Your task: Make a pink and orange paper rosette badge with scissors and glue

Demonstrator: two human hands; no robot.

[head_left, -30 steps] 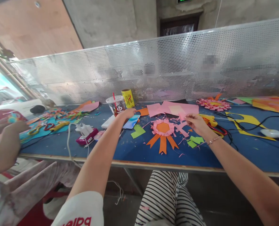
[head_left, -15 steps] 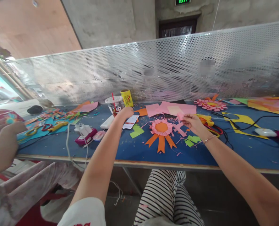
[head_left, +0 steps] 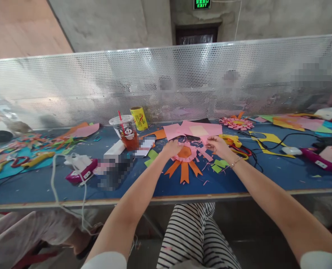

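Note:
A paper rosette (head_left: 185, 158) with a pink frilled ring, an orange centre and orange ribbon tails lies on the blue table (head_left: 160, 185). My left hand (head_left: 171, 148) rests on its upper left edge, fingers curled down onto the pink frill. My right hand (head_left: 217, 145) hovers at the rosette's upper right and pinches a small pink paper scrap (head_left: 204, 140). Pink strips and green scraps (head_left: 218, 166) lie around the rosette.
Pink paper sheets (head_left: 195, 129) lie behind the rosette. A plastic cup with a red straw (head_left: 126, 131) and a yellow can (head_left: 138, 118) stand to the left. Scissors (head_left: 237, 146), a black cable (head_left: 269, 145) and glue guns (head_left: 317, 158) sit to the right. A perforated metal screen (head_left: 166, 82) backs the table.
My left hand left the phone beside the cup and came right onto the rosette's edge. My right hand stayed by the rosette holding pink paper. The view swung right.

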